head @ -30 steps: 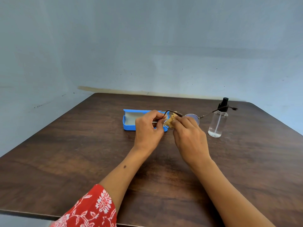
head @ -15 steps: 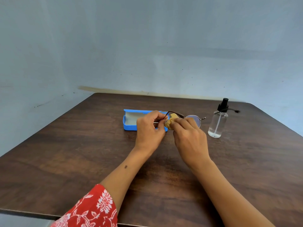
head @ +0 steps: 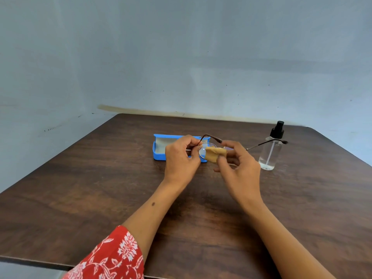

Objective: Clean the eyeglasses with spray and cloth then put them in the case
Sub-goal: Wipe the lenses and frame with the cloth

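Centre of frame: left hand pinches eyeglasses by the rim to steady them, so right hand, pinching tan cloth, can wipe the lens.

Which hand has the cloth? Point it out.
The right hand pinches the tan cloth against a lens; the left hand only grips the eyeglasses by the frame.

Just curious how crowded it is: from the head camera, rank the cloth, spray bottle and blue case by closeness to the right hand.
1. Tan cloth, pinched in the right hand.
2. Spray bottle, just to its right.
3. Blue case, left, beyond the left hand.
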Demonstrator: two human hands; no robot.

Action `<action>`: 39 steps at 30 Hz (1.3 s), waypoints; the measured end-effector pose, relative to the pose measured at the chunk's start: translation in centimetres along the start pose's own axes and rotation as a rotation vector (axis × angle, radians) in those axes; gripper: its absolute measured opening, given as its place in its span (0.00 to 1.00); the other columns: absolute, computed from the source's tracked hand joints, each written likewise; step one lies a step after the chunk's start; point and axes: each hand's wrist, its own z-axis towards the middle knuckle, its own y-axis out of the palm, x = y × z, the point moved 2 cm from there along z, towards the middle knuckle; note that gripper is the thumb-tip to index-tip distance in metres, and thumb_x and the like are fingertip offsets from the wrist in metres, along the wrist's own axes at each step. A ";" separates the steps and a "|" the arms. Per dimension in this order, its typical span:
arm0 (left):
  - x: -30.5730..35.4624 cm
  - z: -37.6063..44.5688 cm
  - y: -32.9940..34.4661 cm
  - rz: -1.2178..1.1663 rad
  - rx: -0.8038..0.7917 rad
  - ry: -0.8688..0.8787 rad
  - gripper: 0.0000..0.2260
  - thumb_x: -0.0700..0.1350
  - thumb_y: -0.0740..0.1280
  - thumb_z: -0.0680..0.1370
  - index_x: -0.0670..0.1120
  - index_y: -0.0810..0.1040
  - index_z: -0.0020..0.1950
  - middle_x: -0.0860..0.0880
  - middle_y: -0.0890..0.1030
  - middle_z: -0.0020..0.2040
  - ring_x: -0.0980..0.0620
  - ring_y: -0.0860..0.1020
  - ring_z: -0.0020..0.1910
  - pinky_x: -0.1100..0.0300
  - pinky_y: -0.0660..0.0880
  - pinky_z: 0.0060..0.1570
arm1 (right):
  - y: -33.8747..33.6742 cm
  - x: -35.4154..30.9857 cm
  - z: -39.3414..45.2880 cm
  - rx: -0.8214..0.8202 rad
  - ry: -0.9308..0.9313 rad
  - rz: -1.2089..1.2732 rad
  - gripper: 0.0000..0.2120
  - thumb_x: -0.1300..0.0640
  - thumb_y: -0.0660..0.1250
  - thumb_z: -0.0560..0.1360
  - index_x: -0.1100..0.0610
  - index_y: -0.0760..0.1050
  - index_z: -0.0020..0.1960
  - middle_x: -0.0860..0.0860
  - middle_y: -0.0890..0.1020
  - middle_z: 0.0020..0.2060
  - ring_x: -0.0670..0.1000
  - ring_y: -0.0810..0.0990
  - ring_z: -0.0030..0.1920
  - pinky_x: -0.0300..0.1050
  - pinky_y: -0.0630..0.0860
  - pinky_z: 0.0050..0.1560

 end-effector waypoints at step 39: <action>0.6 -0.3 0.4 -0.051 0.008 0.040 0.06 0.32 0.69 0.70 0.42 0.81 0.41 0.55 0.80 0.37 0.58 0.80 0.38 0.62 0.78 0.35 | 1.1 -0.5 0.4 -0.051 -0.643 -0.831 0.12 0.70 0.75 0.60 0.59 0.82 0.42 0.51 0.84 0.38 0.54 0.83 0.41 0.41 0.75 0.29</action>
